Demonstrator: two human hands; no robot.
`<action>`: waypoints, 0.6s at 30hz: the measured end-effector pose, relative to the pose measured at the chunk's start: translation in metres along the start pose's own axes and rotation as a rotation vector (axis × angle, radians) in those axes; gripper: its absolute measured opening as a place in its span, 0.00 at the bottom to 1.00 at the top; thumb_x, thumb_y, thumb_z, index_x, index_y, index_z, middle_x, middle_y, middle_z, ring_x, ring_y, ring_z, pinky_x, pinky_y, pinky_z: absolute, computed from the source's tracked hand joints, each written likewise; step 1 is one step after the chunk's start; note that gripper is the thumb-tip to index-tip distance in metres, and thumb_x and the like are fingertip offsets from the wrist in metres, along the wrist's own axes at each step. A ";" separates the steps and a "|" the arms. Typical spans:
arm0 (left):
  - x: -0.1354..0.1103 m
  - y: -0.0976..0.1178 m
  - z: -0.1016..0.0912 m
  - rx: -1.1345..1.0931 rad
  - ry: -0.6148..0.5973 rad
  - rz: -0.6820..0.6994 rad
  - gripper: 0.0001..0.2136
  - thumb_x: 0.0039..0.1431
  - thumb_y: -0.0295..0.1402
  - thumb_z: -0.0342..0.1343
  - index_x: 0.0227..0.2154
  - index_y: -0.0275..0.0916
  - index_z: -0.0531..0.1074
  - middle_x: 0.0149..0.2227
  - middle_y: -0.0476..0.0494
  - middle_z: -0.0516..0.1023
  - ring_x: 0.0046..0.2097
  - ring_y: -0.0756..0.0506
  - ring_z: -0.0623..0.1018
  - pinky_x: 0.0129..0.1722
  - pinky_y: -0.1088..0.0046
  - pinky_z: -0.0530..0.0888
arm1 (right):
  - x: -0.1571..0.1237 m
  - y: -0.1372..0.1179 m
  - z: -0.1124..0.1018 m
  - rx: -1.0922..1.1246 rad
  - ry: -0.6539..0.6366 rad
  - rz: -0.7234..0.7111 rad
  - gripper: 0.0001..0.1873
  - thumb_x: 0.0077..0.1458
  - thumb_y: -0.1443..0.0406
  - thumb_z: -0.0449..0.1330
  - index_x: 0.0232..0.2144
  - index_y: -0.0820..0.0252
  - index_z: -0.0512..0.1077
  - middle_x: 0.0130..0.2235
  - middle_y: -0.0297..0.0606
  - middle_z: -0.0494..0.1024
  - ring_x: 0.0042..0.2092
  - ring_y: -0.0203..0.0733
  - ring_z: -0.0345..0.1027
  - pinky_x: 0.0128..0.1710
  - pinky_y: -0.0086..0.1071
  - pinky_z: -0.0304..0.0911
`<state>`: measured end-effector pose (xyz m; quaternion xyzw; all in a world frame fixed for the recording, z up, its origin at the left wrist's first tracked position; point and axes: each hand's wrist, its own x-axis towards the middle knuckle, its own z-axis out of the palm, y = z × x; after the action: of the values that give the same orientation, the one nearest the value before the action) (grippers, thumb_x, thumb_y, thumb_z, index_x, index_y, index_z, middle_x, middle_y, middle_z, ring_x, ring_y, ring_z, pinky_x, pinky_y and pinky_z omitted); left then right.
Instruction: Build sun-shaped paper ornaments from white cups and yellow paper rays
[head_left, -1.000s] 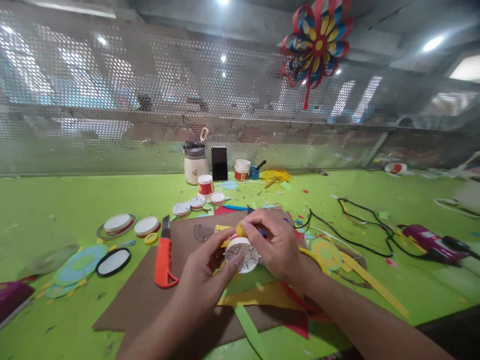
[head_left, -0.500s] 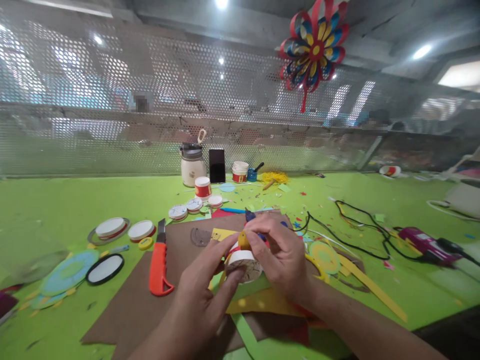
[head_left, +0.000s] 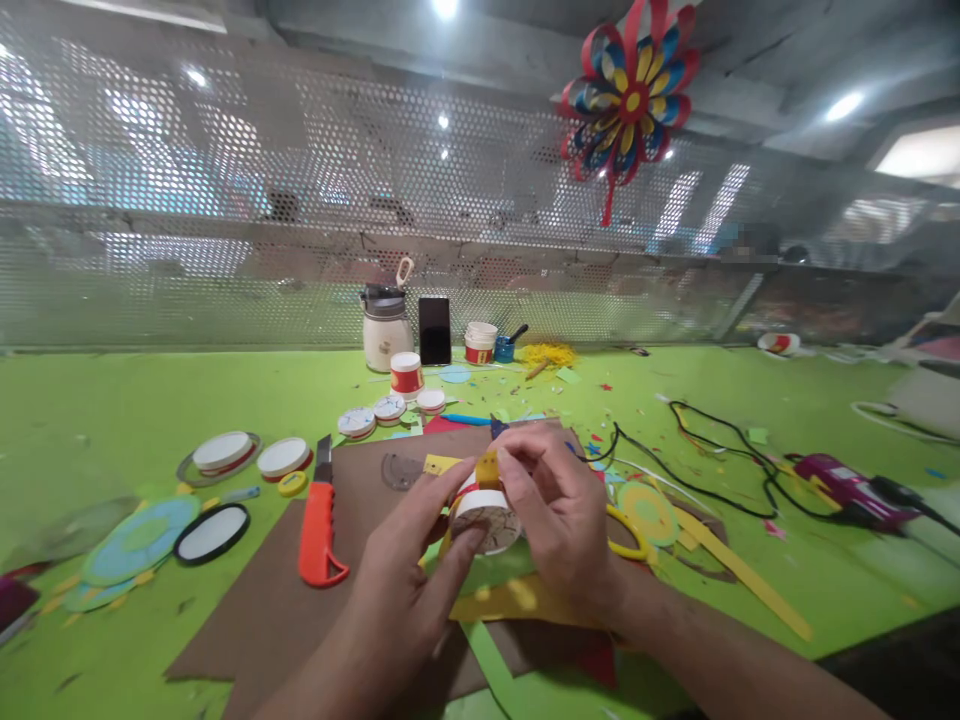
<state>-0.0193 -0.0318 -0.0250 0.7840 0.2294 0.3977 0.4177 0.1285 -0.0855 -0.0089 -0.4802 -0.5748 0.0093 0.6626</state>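
Observation:
A small white tub with a red band is tipped on its side in my left hand, its round, line-marked end facing me. My left thumb presses on that end, the fingers round its left side. On top of the tub sits a small yellow piece, which looks like paper. The thumb and fingers of my right hand pinch this piece at its right edge. Yellow paper and a green paper strip lie beneath. Scissors with a yellow handle show beside my right hand.
Brown cardboard covers the green table, with an orange-handled cutter on it. White lids lie at the left. A purple glue gun with a black cord is at the right. Behind stand a phone and a bottle.
The tub has turned slightly, so more of its side and red band show. The yellow piece has shifted a little upward. Both hands keep their grips.

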 end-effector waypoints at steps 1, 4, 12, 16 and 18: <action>0.001 0.001 0.000 -0.014 0.007 -0.015 0.19 0.59 0.31 0.55 0.54 0.48 0.69 0.52 0.42 0.75 0.51 0.41 0.76 0.48 0.67 0.73 | -0.001 -0.001 -0.002 -0.015 0.016 -0.025 0.08 0.58 0.71 0.55 0.40 0.57 0.70 0.39 0.40 0.72 0.43 0.43 0.67 0.45 0.40 0.65; 0.003 0.003 -0.002 -0.067 0.050 -0.058 0.19 0.59 0.32 0.56 0.54 0.46 0.69 0.52 0.41 0.76 0.49 0.40 0.77 0.47 0.67 0.74 | -0.002 -0.004 -0.009 -0.132 -0.007 -0.208 0.15 0.53 0.73 0.59 0.43 0.58 0.69 0.45 0.43 0.70 0.48 0.48 0.66 0.49 0.47 0.63; 0.003 -0.001 -0.004 -0.054 0.110 -0.020 0.19 0.59 0.32 0.55 0.55 0.46 0.69 0.53 0.40 0.74 0.52 0.40 0.75 0.49 0.66 0.74 | 0.001 -0.005 -0.013 -0.347 -0.135 -0.361 0.15 0.51 0.76 0.61 0.42 0.61 0.71 0.45 0.45 0.70 0.49 0.48 0.63 0.49 0.48 0.63; 0.001 -0.004 -0.004 0.056 0.107 0.025 0.21 0.60 0.31 0.55 0.56 0.48 0.67 0.54 0.42 0.74 0.54 0.40 0.73 0.52 0.64 0.71 | -0.002 -0.002 -0.011 -0.324 -0.098 -0.356 0.15 0.51 0.77 0.60 0.41 0.60 0.73 0.43 0.43 0.71 0.47 0.47 0.64 0.50 0.49 0.63; 0.001 -0.003 -0.004 0.081 0.100 0.026 0.21 0.60 0.31 0.54 0.57 0.48 0.67 0.53 0.42 0.74 0.53 0.41 0.74 0.51 0.66 0.72 | -0.003 -0.001 -0.010 -0.305 -0.090 -0.362 0.16 0.51 0.78 0.60 0.41 0.60 0.73 0.42 0.43 0.72 0.47 0.47 0.64 0.50 0.49 0.64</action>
<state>-0.0221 -0.0271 -0.0254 0.7824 0.2558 0.4319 0.3685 0.1348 -0.0942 -0.0089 -0.4628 -0.6752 -0.1751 0.5471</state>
